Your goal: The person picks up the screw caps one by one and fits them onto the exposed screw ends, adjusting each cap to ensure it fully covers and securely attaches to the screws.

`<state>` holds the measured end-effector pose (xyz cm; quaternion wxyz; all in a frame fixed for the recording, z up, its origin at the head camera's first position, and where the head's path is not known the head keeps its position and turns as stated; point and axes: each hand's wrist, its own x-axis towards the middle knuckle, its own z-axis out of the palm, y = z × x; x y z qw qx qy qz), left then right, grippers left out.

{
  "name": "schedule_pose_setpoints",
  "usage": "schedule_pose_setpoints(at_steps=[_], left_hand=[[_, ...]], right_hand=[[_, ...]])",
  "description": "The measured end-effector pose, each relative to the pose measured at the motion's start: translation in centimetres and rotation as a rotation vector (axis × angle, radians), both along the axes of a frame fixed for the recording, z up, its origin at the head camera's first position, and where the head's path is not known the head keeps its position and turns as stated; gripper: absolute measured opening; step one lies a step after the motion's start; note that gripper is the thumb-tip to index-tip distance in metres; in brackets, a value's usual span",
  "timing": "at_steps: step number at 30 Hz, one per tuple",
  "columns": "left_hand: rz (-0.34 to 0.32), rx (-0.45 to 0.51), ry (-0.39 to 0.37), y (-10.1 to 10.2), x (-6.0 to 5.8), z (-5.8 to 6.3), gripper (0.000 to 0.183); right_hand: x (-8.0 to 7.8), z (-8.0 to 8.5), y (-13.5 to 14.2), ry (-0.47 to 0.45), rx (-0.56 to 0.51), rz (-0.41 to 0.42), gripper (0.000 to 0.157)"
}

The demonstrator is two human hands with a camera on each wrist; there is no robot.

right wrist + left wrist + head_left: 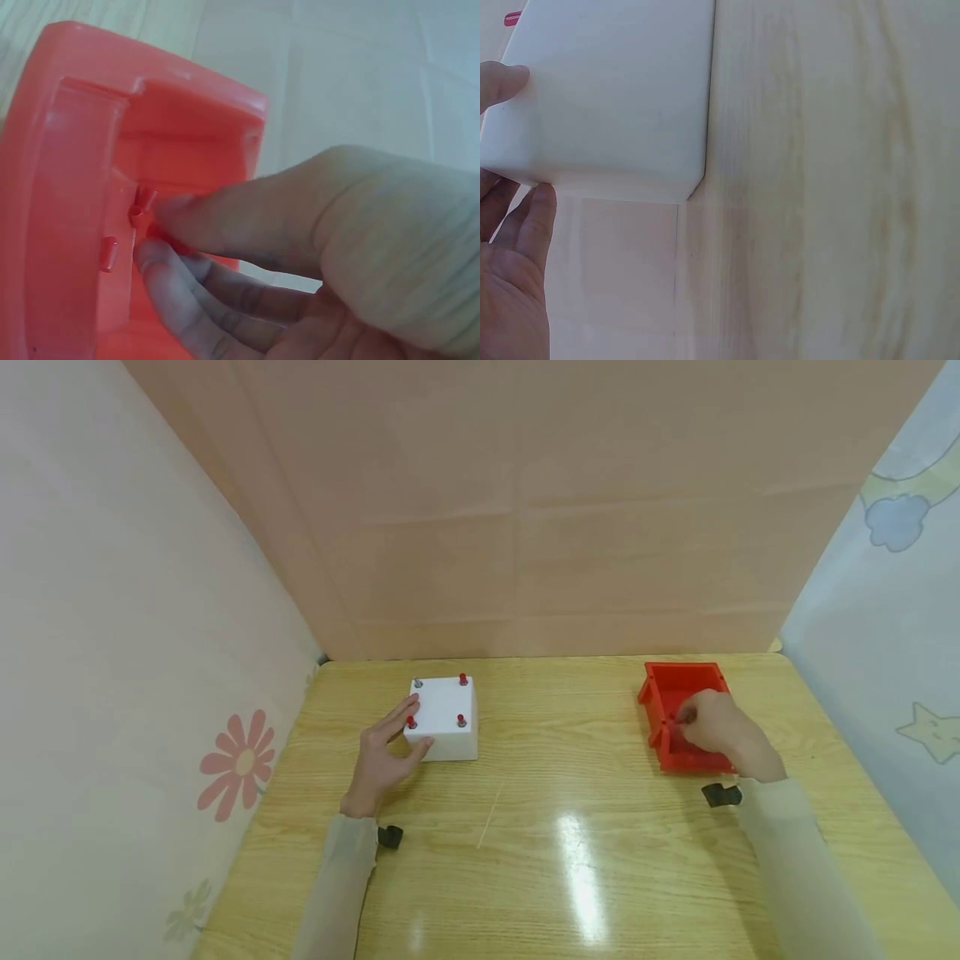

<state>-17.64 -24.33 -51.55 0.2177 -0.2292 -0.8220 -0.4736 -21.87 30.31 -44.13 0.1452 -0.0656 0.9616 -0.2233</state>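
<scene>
A white box (pixel 442 706) sits on the table, with metal posts at its top corners. Three posts carry a red cap (pixel 461 720); the far-left metal post (pixel 417 683) is bare. My left hand (pixel 386 760) holds the box by its near-left corner, thumb on the near face and fingers along the left side. On the right, my right hand (pixel 712 727) reaches into a red bin (pixel 45 187). Thumb and fingers pinch a small red cap (pixel 171 240), mostly hidden between them. More loose red caps (pixel 109 255) lie in the bin beside the fingertips.
The wooden table (pixel 525 793) runs back to a tan paper-covered wall (pixel 517 527). Pale walls with printed flowers (pixel 238 764) and stars stand at both sides. A thin pale line (pixel 490 817) crosses the tabletop between the arms.
</scene>
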Motion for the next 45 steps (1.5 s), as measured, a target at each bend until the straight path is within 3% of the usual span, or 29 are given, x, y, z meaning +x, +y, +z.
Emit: schedule_pose_setpoints(at_steps=[5,14,30,45], left_hand=[[0.008,0.004,0.004,0.1,0.0,0.1,0.064],[0.015,0.018,-0.001,0.2,0.0,0.1,0.065],[0.006,0.008,0.008,0.1,0.0,0.2,0.063],[-0.007,0.006,0.014,0.2,0.0,0.1,0.063]], right_hand=[[0.4,0.8,-0.2,0.050,-0.018,-0.011,0.029],[1.0,1.1,-0.5,0.161,-0.075,0.012,0.016],[1.3,1.7,-1.2,0.345,-0.126,0.033,0.016],[1.5,3.1,-3.5,0.428,-0.165,0.076,0.017]])
